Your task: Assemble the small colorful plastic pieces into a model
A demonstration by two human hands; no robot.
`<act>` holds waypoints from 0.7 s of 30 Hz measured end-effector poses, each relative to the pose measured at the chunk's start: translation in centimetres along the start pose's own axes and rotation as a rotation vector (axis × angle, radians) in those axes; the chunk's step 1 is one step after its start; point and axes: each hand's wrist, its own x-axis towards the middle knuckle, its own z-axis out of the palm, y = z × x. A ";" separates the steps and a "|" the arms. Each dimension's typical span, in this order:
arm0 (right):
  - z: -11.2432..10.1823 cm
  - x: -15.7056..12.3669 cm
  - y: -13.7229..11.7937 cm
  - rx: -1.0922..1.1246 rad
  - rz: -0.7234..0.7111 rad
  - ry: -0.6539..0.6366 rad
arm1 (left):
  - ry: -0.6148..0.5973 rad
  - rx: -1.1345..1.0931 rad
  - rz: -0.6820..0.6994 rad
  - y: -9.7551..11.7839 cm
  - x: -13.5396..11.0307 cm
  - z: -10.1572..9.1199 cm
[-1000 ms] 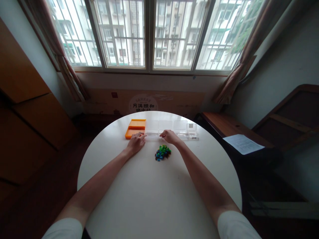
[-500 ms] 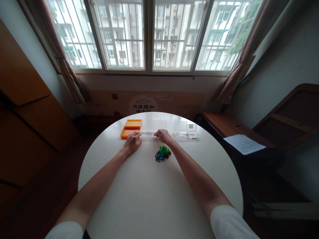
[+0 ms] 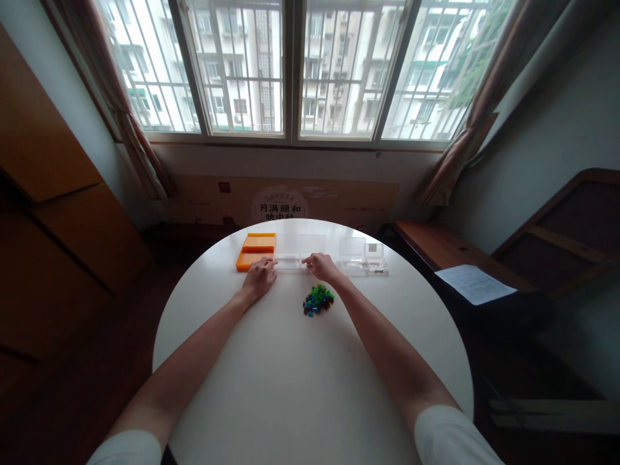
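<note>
Clear box separates left fingers from right fingers.

Box is orng, pcs grn/blu/brn, tbl wht.

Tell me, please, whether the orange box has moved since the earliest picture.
Yes, the orange box has shifted left: it now lies farther to the left of the central window post than it did a second ago.

barred window, 2 curtains, printed paper
</note>
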 end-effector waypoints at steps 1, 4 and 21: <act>0.0 -0.1 0.1 0.002 -0.006 0.009 | -0.001 0.003 -0.001 0.0 0.0 -0.1; -0.1 -0.6 0.5 0.000 -0.004 0.030 | 0.012 0.019 -0.002 0.2 0.0 -0.5; 0.0 -1.6 1.5 -0.019 0.009 0.085 | -0.026 0.002 0.088 0.7 -0.1 -0.4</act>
